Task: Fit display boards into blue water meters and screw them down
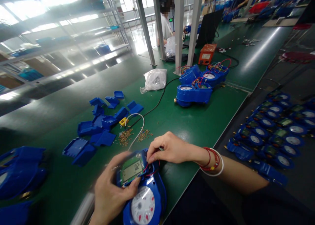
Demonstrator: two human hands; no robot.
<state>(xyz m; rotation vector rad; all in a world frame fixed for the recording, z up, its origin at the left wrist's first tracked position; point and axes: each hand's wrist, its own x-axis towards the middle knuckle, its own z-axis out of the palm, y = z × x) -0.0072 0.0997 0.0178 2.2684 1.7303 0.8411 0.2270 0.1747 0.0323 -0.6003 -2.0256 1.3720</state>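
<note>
A blue water meter point(157, 189) with a round white dial point(143, 205) lies at the near edge of the green bench. My left hand point(114, 185) is wrapped round its upper housing, thumb on the lower edge of a green circuit board point(136, 159) whose display point(131, 171) reads about 0.2. Fingers of my right hand point(162, 148) are pinched together at the housing's right side, where thin red wires point(147, 168) come out. What lies between those fingertips is too small to make out for certain, though they meet at the wires. A white cable point(141, 128) runs behind the housing.
Blue plastic covers point(100, 123), a small yellow part point(123, 121) and brass-coloured screws point(125, 137) lie beyond my hands. Farther back are a white plastic bag point(155, 79), wired blue meters point(194, 92) and an orange box point(207, 53). More meters point(270, 120) sit lower right. A person point(166, 25) is behind the posts.
</note>
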